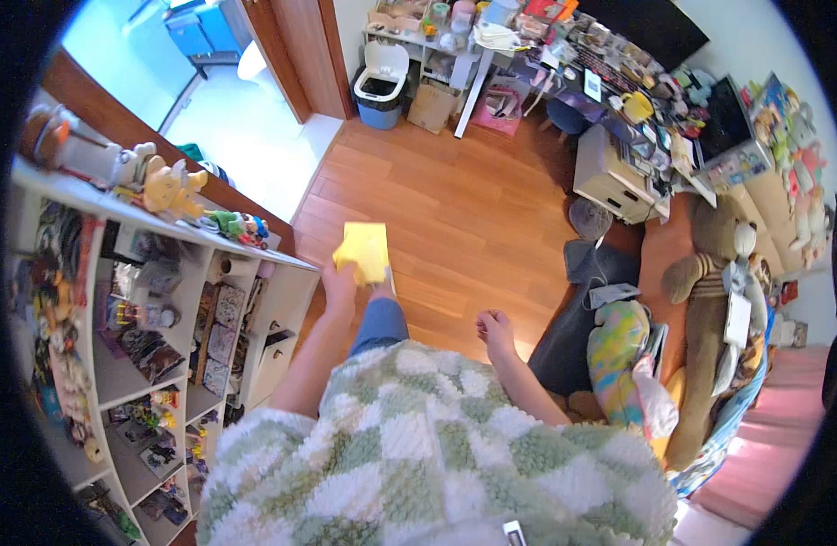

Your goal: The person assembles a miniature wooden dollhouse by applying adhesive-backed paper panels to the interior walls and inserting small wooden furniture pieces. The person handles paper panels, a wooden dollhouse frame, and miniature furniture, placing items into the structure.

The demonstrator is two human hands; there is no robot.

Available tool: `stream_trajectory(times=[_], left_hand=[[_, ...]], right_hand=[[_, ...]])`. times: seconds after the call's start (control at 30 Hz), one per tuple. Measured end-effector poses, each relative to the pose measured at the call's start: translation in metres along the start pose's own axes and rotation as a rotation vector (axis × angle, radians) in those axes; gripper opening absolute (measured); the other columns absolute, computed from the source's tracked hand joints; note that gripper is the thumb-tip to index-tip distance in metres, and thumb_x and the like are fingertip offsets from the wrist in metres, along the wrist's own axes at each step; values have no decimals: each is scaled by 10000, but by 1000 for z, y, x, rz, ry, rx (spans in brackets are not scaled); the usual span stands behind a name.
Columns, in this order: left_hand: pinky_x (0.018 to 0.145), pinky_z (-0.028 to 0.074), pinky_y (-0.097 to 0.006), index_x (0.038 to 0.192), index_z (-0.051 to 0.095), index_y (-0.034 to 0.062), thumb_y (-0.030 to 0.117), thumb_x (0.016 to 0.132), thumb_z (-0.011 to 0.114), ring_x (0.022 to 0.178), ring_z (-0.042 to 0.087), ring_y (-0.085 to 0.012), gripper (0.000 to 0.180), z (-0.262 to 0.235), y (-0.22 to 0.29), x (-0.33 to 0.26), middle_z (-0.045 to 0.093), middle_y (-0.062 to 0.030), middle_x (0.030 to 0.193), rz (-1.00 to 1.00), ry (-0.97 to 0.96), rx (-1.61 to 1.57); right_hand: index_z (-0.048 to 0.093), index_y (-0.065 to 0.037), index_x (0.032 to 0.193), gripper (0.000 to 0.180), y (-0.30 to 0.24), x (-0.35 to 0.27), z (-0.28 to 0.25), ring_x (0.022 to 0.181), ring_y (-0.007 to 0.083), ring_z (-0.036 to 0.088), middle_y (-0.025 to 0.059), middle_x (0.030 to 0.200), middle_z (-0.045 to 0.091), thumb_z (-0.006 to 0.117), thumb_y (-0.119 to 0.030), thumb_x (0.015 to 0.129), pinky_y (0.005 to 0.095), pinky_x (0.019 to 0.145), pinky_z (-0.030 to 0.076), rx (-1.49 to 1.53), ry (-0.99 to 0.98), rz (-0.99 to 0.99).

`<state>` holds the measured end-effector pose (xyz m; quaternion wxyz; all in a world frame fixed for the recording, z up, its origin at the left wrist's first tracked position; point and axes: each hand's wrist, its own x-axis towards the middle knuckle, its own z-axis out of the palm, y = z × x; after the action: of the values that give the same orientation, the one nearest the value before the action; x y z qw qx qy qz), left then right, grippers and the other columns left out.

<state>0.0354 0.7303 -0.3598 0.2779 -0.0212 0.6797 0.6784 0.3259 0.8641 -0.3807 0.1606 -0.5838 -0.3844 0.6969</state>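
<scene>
Yellow sheet: Taking twelve o'clock as straight ahead of the person, I am seeing the yellow sheet (368,250) at eleven o'clock, above the wooden floor (455,200) and just past the blue trouser leg (379,325). Whether it is cloth or paper, I cannot tell.
Left hand: The left hand (339,280) is holding the sheet, its fingers clamping on the near left edge; from them the sheet is extending toward one o'clock.
Long axis: The sheet's longer sides are running roughly from twelve to six o'clock, pointing away from the body.
Right hand: The right hand (498,335) is hovering at one o'clock. Its fingers are curling loosely inward, showing nothing held; I cannot tell whether the tips are meeting.
Nearer hand: The left is touching the sheet; from the right, the sheet is lying well apart, toward ten o'clock.
Shelf: A white shelf unit (264,378) is standing around nine to ten o'clock, a yellow plush figure (170,187) sitting on top.
Tabletop: A crowded tabletop (409,38) is stretching from twelve toward one, a bin (378,112) standing near it.
Plush bear: A big brown bear (694,391) is slumping at two o'clock.
Writing: I am making out no lettering on the sheet; markings elsewhere are looking too small to read.
</scene>
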Motion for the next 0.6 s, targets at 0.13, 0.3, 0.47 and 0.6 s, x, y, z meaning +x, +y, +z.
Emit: stream_trajectory(times=[0.13, 0.3, 0.47, 0.6], left_hand=[[771, 487, -322, 1123, 534, -30, 8, 798, 534, 917, 586, -204, 327, 63, 2, 166, 601, -126, 1024, -24, 53, 18], [758, 498, -355, 1109, 541, -42, 11, 784, 559, 892, 605, -245, 330, 161, 11, 413, 615, -148, 1004, 31, 226, 13], [779, 500, -367, 1115, 532, -51, 31, 785, 567, 917, 614, -270, 342, 231, 11, 590, 611, -169, 1030, -70, 463, 230], [804, 496, -380, 1094, 529, -61, 70, 792, 578, 935, 612, -296, 333, 280, -5, 723, 609, -187, 1038, -21, 407, 28]], right_hand=[[546, -60, 888, 105, -53, 69, 46, 622, 94, 501, 21, 722, 545, 609, -119, 828, 234, 553, 414, 87, -7, -57], [517, -44, 871, 105, -154, 189, 120, 627, 106, 475, 28, 747, 533, 609, -84, 839, 247, 556, 403, 39, 178, -10], [486, -39, 876, 117, -232, 244, 211, 618, 107, 460, 36, 735, 513, 596, -80, 868, 255, 560, 400, -206, 149, -37], [498, -42, 888, 98, -269, 281, 245, 662, 104, 510, 29, 760, 533, 581, -7, 849, 245, 585, 424, -185, 160, 16]])
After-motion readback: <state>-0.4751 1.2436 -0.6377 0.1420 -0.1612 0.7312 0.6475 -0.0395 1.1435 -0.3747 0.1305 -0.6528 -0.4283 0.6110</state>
